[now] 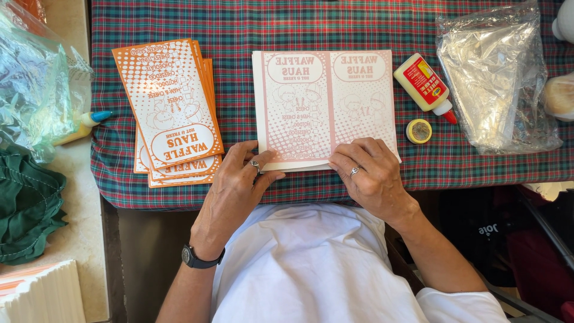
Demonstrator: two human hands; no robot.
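Both hands press flat on the near edge of the pale printed sheet [326, 107]: the left hand [236, 179] pinches its near left corner, and the right hand [371, 176] lies fingers-down on the near right edge, gripping nothing. The sheet lies mid-tabletop [311, 27], looks thin, light and easily creased, and is best taken by its edges. Orange sheets [170, 110] lie left; a glue bottle [424, 84], cap [419, 130] and plastic bag [496, 78] crowd the right, with open cloth beyond.

I see a white short-sleeved cotton shirt [311, 263] on me. My left hand [230, 182] has a silver ring and a black round wrist watch [197, 257]. My right hand [371, 176] has a silver ring too.
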